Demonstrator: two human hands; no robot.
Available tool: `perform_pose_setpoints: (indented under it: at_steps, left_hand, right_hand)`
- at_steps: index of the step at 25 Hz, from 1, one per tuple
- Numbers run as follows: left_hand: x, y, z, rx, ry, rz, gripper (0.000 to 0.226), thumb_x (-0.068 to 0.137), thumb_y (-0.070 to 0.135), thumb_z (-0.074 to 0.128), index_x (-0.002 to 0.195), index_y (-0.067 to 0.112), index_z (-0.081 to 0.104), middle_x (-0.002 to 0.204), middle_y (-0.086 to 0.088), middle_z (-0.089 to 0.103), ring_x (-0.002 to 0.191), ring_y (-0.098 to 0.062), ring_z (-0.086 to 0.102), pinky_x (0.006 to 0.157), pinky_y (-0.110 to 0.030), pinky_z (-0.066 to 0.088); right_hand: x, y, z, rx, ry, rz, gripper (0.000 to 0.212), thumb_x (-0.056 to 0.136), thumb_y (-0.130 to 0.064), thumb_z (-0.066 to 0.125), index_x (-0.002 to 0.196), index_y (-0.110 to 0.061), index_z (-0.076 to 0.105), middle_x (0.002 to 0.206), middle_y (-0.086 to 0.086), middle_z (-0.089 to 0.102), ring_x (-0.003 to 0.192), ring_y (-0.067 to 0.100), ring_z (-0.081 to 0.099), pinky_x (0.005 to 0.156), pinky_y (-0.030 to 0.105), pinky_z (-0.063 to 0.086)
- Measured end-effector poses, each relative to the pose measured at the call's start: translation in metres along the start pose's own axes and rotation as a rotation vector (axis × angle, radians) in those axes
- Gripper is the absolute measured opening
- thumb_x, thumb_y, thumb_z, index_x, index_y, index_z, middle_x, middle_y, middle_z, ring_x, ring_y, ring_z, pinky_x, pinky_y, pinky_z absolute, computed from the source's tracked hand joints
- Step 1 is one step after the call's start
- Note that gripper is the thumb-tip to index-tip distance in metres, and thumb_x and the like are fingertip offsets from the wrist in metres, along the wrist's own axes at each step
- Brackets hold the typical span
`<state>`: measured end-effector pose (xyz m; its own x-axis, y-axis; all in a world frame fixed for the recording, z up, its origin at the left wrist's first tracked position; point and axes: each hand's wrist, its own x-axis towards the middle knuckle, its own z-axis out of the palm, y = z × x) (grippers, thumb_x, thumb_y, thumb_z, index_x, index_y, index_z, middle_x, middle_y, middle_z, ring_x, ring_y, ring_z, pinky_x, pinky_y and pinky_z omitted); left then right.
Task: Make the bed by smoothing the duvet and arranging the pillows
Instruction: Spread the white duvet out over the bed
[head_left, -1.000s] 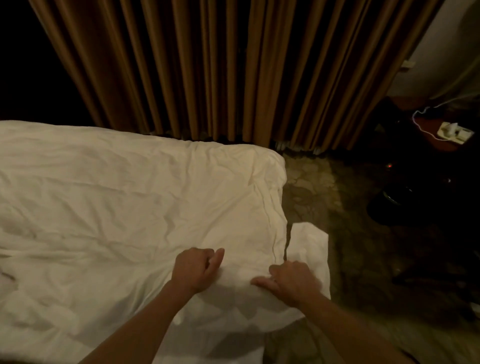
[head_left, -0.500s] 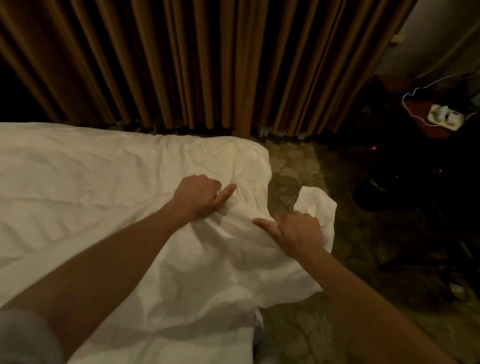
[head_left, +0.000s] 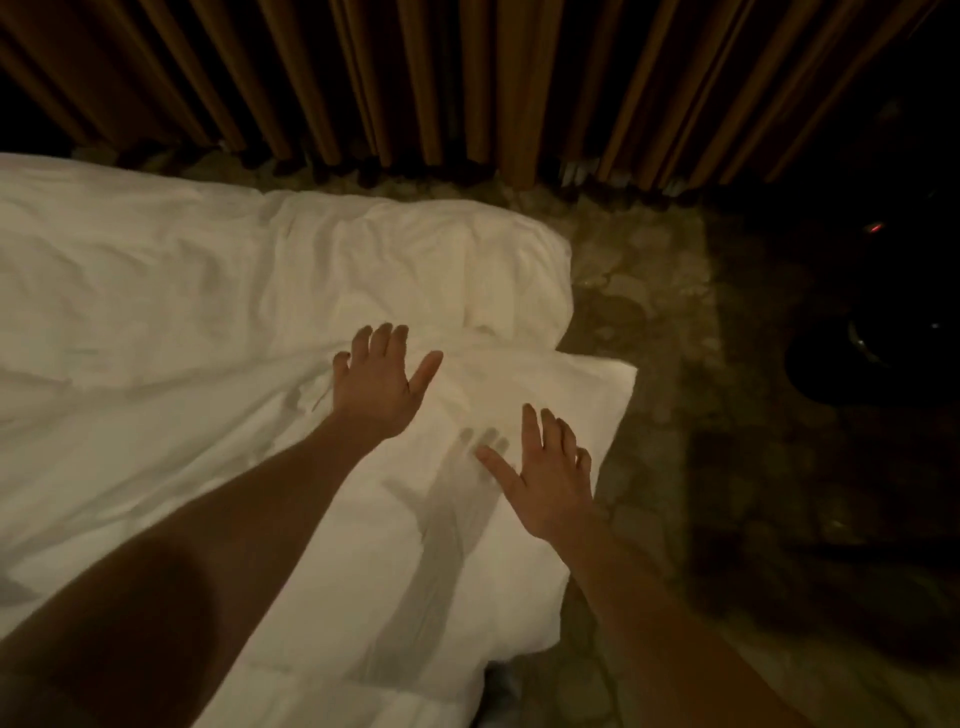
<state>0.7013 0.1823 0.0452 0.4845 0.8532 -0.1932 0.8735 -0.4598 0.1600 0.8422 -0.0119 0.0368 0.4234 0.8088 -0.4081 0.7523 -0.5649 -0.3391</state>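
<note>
We see one white duvet (head_left: 197, 322) spread over the bed, its corner hanging off the edge toward the patterned carpet (head_left: 649, 291). One wall of brown pleated curtains (head_left: 415, 78) hangs behind. We count two hands: our left hand (head_left: 382, 382) and right hand (head_left: 550, 480), each grip apart with fingers splayed over the duvet's corner, holding nothing.

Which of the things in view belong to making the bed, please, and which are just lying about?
Belong to the job:
white duvet
left hand, open above the duvet
right hand, open near its corner

Just there:
brown curtains
patterned floor
dark round object, too dim to identify
</note>
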Motion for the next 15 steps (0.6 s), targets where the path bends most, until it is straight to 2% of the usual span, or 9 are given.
perform_pose_setpoints:
  at_steps: [3, 5, 8, 11, 15]
  left_hand:
    - [-0.051, -0.016, 0.044, -0.033, -0.158, -0.1, 0.103, 0.08, 0.08, -0.003, 0.156, 0.019, 0.03, 0.164, -0.005, 0.028, 0.151, -0.028, 0.02, 0.116, -0.054, 0.022]
    - [-0.096, -0.031, 0.066, -0.075, -0.213, -0.187, 0.105, 0.077, 0.081, -0.004, 0.156, 0.019, 0.029, 0.163, -0.005, 0.028, 0.15, -0.027, 0.02, 0.116, -0.053, 0.023]
    - [-0.167, -0.049, 0.081, -0.245, -0.142, -0.361, 0.104, 0.081, 0.088, 0.012, 0.147, 0.014, 0.042, 0.148, -0.009, 0.043, 0.139, -0.031, 0.035, 0.107, -0.053, 0.033]
    - [-0.227, -0.059, 0.089, -0.422, -0.075, -0.535, 0.102, 0.07, 0.087, 0.028, 0.137, 0.013, 0.048, 0.134, -0.01, 0.046, 0.128, -0.034, 0.041, 0.097, -0.055, 0.041]
    - [-0.268, -0.056, 0.107, -0.473, -0.048, -0.491, 0.108, 0.062, 0.09, 0.043, 0.131, 0.007, 0.048, 0.127, -0.013, 0.046, 0.121, -0.039, 0.043, 0.088, -0.057, 0.047]
  right_hand:
    - [-0.011, 0.005, 0.034, 0.081, -0.152, 0.08, 0.114, 0.069, -0.094, 0.0, 0.16, -0.025, -0.001, 0.168, 0.006, 0.002, 0.154, 0.03, 0.004, 0.12, 0.057, 0.012]
    - [-0.024, 0.003, 0.046, 0.153, -0.205, 0.156, 0.115, 0.068, -0.093, 0.007, 0.16, -0.025, -0.001, 0.168, 0.006, 0.001, 0.154, 0.031, 0.005, 0.12, 0.058, 0.012]
    - [-0.055, -0.01, 0.059, 0.241, -0.173, 0.262, 0.116, 0.068, -0.093, 0.011, 0.16, -0.023, 0.004, 0.167, 0.007, 0.008, 0.151, 0.033, 0.015, 0.119, 0.057, 0.022]
    - [-0.102, -0.027, 0.08, 0.324, -0.083, 0.396, 0.119, 0.069, -0.096, 0.012, 0.159, -0.019, 0.011, 0.165, 0.01, 0.018, 0.148, 0.032, 0.025, 0.119, 0.052, 0.027]
    - [-0.165, -0.038, 0.12, 0.311, -0.018, 0.527, 0.109, 0.078, -0.086, 0.03, 0.159, -0.015, 0.011, 0.164, 0.012, 0.019, 0.148, 0.031, 0.025, 0.12, 0.045, 0.022]
